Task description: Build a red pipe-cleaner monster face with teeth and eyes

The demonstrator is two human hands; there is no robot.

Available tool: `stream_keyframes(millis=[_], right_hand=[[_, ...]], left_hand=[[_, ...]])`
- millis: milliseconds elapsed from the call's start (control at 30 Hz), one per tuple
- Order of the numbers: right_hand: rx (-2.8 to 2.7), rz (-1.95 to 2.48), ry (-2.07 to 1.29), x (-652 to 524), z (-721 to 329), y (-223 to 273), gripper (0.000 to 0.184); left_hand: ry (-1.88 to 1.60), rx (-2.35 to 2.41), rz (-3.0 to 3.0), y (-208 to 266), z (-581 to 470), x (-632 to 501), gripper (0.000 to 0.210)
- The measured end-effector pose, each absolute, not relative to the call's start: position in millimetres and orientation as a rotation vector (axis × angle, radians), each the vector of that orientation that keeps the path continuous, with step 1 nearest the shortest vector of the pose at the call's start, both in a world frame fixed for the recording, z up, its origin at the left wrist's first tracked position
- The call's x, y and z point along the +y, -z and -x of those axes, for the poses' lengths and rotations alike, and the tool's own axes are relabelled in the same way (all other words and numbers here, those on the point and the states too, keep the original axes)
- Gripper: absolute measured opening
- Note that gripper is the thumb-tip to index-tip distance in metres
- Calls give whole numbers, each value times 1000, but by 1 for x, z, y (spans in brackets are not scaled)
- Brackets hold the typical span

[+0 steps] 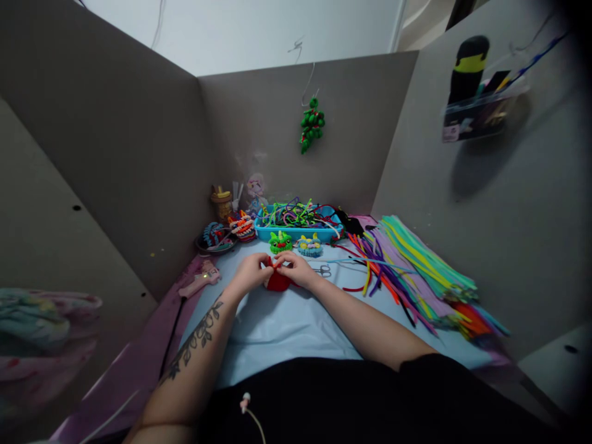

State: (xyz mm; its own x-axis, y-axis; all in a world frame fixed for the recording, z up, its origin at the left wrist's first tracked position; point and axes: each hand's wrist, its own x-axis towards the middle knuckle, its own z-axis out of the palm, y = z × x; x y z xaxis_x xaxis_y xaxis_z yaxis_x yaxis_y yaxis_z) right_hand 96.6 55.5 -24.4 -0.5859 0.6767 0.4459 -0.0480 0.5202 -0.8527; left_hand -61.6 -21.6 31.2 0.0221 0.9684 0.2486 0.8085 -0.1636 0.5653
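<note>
My left hand (pixel 252 272) and my right hand (pixel 296 269) meet over the middle of the table, both with fingers closed on a small red pipe-cleaner piece (pixel 277 282). The fingertips pinch its upper edge, where a bit of orange shows; the exact shape there is too small to make out. Just behind my hands sit a green pipe-cleaner figure (pixel 280 243) and a light blue one with yellow ears (pixel 309 245). A pair of scissors (pixel 324 271) lies right of my right hand.
Bundles of coloured pipe cleaners (pixel 416 265) spread over the right side. A blue tray (pixel 300 234) of loose stems stands at the back. On the left are a pink glue gun (pixel 200 281), a dark bowl (pixel 213 248) and an orange-and-white figure (pixel 243 227). Grey panels (pixel 287 142) enclose the table.
</note>
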Motion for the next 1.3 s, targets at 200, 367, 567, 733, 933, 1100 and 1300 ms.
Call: stream_keyframes(millis=[200,367,567,733,933,1100,1300], right_hand=[[-1940,479,-1063,58,-99,25,5],[-1919,507,-1013,56,-99,26,7],[-1978,463,-1010,53,-98,24,12],[-1975,474,-1048,54,-97,23,13],[-1977,507,-1071,58,-96,23,12],[-1939,557,-1177,57,-95,24,11],[-1942,590,-1068,54,-94,21,10]], left_hand=[[-993,1763,-1848,-25,67,-9,16],[-1053,1657,-1714,-25,69,0,16],[-970,1600,-1718,-23,72,8,19],[-973,1587,-1874,-26,74,16,18],[-985,1512,-1974,-30,72,24,21],[-1003,1499,-1987,-28,67,24,21],[-1108,1525,-1961,-30,69,5,22]])
